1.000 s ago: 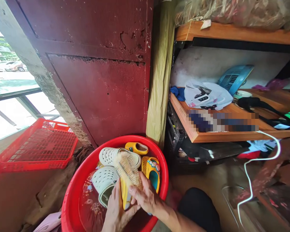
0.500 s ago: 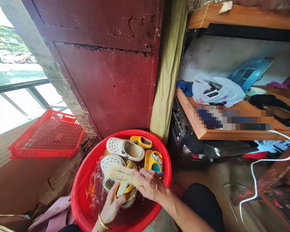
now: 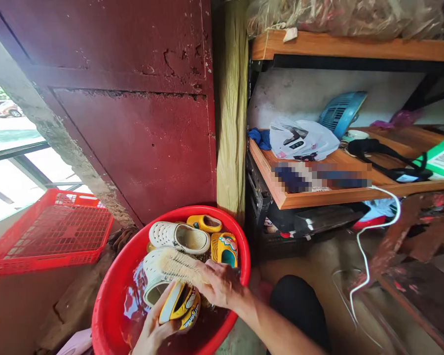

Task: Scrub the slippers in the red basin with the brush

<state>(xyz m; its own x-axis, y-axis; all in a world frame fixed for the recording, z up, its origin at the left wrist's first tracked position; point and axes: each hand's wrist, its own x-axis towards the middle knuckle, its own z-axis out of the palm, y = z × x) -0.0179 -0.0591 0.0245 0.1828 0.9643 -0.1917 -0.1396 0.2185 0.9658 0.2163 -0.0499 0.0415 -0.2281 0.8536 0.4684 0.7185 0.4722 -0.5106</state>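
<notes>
Dark red door (image 3: 133, 143) panels stand behind the red tub (image 3: 104, 301) I'm working over, which has water in it. Tilted above that water, near the front of the tub, is the patterned yellow shoe (image 3: 191, 310), and my left hand (image 3: 152, 326) has it gripped between thumb and fingers. My right hand (image 3: 220, 283) is closed around one end of a bristle brush (image 3: 181, 266); whether the bristles touch the shoe, I can't tell. One pale clog (image 3: 151, 266) sits partly behind the brush, with a second pale clog (image 3: 165, 234) beyond it. Farther back and to the right are two smaller yellow clogs (image 3: 213, 225). Outside the tub, a red crate (image 3: 70, 229) lies to the left, and to the right a wooden shelf (image 3: 340, 200) carries a white plastic bag (image 3: 303, 143) and a blue fan (image 3: 338, 116).
</notes>
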